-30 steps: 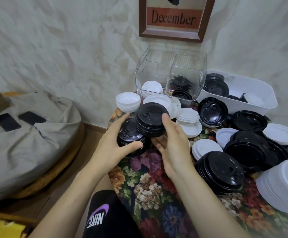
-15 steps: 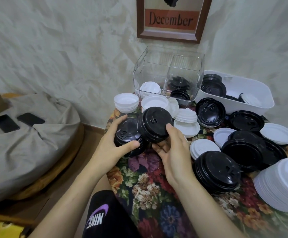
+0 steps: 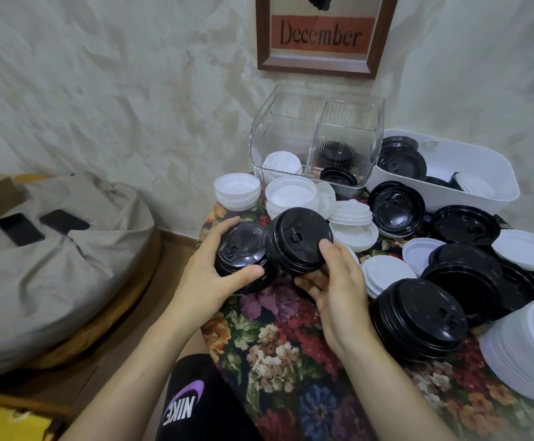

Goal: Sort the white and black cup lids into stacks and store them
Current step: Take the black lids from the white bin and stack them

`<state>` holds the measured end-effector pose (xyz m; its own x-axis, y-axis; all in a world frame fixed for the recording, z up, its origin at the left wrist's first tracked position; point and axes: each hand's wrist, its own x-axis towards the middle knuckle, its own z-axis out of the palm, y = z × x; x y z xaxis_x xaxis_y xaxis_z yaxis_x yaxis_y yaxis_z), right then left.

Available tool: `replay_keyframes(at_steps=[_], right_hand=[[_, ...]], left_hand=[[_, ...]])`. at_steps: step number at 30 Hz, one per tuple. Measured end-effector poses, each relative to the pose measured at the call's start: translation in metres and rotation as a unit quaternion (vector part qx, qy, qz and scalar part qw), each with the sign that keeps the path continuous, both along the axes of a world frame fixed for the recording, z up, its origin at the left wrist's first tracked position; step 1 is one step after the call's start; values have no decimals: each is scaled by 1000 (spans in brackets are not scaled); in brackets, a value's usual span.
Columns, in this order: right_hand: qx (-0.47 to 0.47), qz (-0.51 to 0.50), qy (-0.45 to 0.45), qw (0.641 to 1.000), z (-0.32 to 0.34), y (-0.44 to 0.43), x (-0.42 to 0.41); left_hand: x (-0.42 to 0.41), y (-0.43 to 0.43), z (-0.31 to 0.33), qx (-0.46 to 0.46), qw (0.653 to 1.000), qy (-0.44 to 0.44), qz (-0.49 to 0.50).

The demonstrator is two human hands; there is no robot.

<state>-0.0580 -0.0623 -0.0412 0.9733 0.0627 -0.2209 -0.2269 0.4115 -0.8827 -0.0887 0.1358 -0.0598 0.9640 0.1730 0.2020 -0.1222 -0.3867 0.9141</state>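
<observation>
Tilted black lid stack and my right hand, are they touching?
Touching. The head view shows the right hand holding the tilted black stack, thumb on its top rim, fingers curled beneath.

Two bins [image 3: 291, 132], two phones [image 3: 63, 221]

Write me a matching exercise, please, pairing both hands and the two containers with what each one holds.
1. left hand
2. right hand
3. clear box
4. white tub

a. mixed lids, black and white
b. leftmost black stack, at the table edge
c. white lids left of its divider, black lids right
d. tilted black stack

Pairs: 1-b, 2-d, 3-c, 4-a
</observation>
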Motion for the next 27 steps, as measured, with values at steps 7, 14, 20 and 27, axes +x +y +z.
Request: replay_keyframes(at_steps=[7,14,20,27], right_hand=[[3,11,-6,1000,5,5,0],[-82,47,-61,994,25,19,7],[-229,90,-105,964,34,29,15],[-328,166,-161,916,43,20,18]], left_hand=[[1,2,-3,4,1000,7,0],[-1,4,1,-2,1000,19,-18],[-4,5,4,-19,998,18,-51],[-4,6,5,-16,998,11,-54]])
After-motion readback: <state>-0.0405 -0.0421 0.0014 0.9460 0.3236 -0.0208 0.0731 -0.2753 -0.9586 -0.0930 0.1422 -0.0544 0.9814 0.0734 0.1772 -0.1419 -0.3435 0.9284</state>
